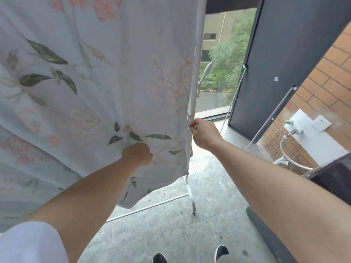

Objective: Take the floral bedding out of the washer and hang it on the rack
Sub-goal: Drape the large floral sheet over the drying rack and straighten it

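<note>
L hand (137,154) grips bedding (114,73), R hand (204,133) pinches edge by rack (197,54) (tug evenly to flatten, don't drag off).

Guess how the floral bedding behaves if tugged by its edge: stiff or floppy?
Likely floppy: the floral bedding bunches into folds where the left hand grips it. It may slide on the rack if the right hand pulls its edge.

head cam | we look forward and down | close to floral bedding (95,82) | our shoes (221,252) at bottom edge
</note>
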### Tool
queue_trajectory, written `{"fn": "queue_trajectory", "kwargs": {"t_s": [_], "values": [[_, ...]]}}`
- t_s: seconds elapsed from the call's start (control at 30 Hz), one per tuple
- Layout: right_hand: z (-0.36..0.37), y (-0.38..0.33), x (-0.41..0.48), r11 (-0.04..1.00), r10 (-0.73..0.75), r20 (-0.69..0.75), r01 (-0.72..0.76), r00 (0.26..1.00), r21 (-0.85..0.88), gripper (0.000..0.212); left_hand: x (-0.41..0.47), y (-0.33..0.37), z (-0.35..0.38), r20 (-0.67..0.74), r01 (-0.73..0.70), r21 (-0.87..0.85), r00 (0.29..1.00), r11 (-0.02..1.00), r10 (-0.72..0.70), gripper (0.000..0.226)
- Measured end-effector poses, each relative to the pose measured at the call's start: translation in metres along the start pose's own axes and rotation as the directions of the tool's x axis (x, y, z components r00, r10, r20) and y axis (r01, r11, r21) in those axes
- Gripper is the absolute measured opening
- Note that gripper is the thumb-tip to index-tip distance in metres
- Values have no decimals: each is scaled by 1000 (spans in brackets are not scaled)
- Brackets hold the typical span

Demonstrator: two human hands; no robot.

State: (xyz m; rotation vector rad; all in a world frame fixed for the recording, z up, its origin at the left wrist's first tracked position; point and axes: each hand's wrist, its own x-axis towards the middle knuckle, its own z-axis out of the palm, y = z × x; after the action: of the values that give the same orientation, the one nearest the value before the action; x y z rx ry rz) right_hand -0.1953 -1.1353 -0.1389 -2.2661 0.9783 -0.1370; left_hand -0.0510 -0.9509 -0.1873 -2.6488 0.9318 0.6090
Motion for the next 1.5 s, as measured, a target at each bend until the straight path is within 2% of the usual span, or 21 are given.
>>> {"fn": "queue_trajectory", "kwargs": {"t_s": [0.1,0.23,0.3,0.4,0.5,0.57,0.7,0.83,0.9,0.97,1.03,1.1,1.17,1.2,1.37,1.4,1.47,1.5], "values": [[0,17,6,1000,1,42,0,999,-29,22,-9,17,17,25,-30,-35,999,999,31,48],[-23,62,35,999,-25,108,30,994,-44,21,9,70,26,-46,-33,-109,999,994,28,37],[-35,86,52,995,-73,170,84,983,-62,21,16,98,22,-96,39,-217,994,975,-61,31],[-51,118,69,988,-114,277,137,954,-65,23,15,131,11,-124,192,-360,960,913,-251,38],[-67,138,91,976,-149,380,198,913,-93,24,13,148,1,-40,347,-450,913,823,-406,47],[-71,137,111,961,-181,421,251,889,-119,25,13,151,-5,19,448,-488,863,749,-504,56],[-64,108,149,925,-255,477,356,841,-134,27,20,147,-17,26,532,-512,795,674,-607,64],[-40,65,182,895,-331,495,433,803,-105,34,39,132,-25,-56,527,-484,778,699,-626,68],[-30,48,192,888,-361,511,456,780,-68,48,47,130,-26,-61,525,-487,776,697,-627,72],[-25,31,197,857,-422,536,515,731,-29,67,52,131,-27,-49,545,-480,765,687,-642,74],[-20,12,203,814,-485,579,580,655,26,75,56,130,-27,-29,580,-482,739,657,-673,79],[-17,-1,209,768,-539,603,636,588,67,58,59,130,-28,-9,609,-494,711,621,-703,82],[-8,-12,220,700,-583,614,712,532,48,26,63,130,-32,6,635,-524,669,567,-743,77],[-5,-17,225,671,-597,628,740,499,50,21,66,130,-36,23,654,-546,637,524,-771,72],[12,-23,249,531,-670,677,834,306,149,31,73,139,-41,77,689,-654,469,310,-880,38],[16,-22,254,495,-677,692,852,253,172,31,73,146,-42,117,698,-676,417,235,-901,36],[27,-11,260,464,-689,682,872,244,156,36,71,158,-42,159,696,-703,354,145,-922,34],[33,-8,268,419,-681,712,889,172,186,44,69,173,-46,211,704,-709,264,39,-941,33]]}}
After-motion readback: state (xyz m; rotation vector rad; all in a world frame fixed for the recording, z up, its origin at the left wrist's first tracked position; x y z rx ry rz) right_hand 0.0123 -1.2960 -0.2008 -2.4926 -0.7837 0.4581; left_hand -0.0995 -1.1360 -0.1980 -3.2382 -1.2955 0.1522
